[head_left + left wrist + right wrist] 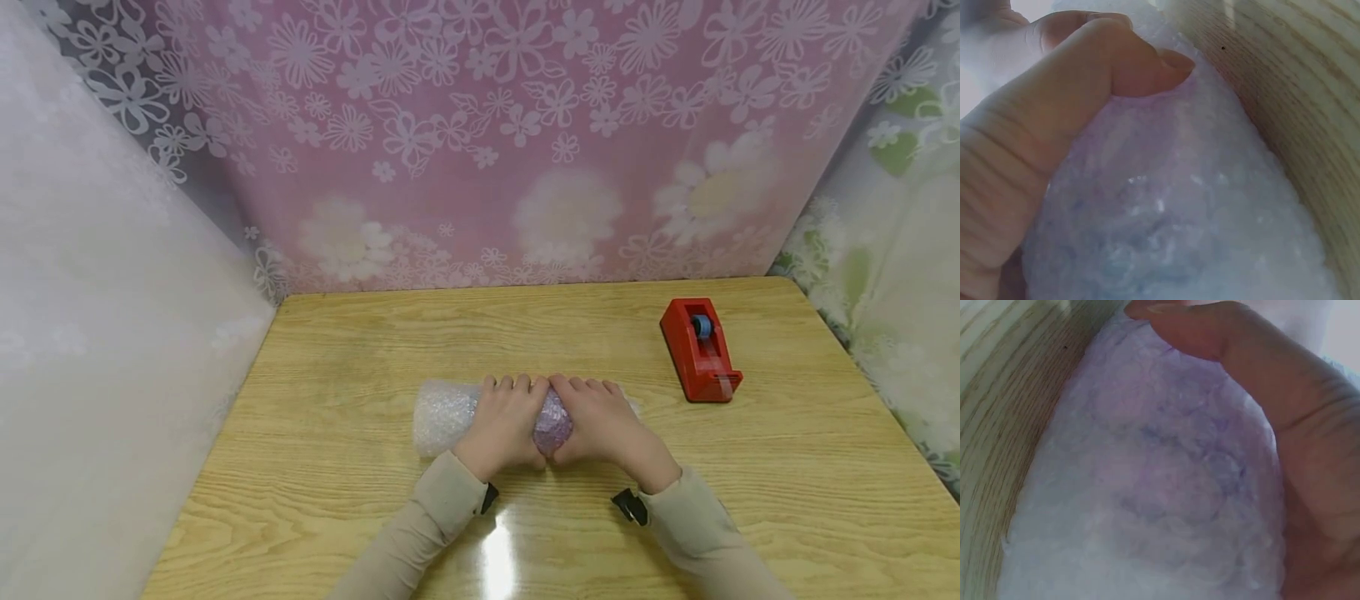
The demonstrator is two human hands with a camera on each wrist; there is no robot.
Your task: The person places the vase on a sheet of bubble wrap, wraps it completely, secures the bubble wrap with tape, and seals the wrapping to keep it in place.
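A roll of clear bubble wrap [442,417] lies crosswise on the wooden table, wound around something purple that shows through in the middle. My left hand [506,421] grips the roll left of the purple part, and my right hand [600,421] grips it on the right. Both hands curl over the top, fingers on the far side and thumbs on the near side, almost meeting. In the left wrist view the thumb [1141,69] presses the bubble wrap [1166,206]. The right wrist view shows the other thumb [1210,331] against the wrapped surface [1141,475]. What is inside is blurred.
A red tape dispenser [697,354] with a blue-cored roll stands at the right rear of the wooden table [337,517]. A pink floral curtain [465,167] hangs behind the table, with pale curtains at both sides.
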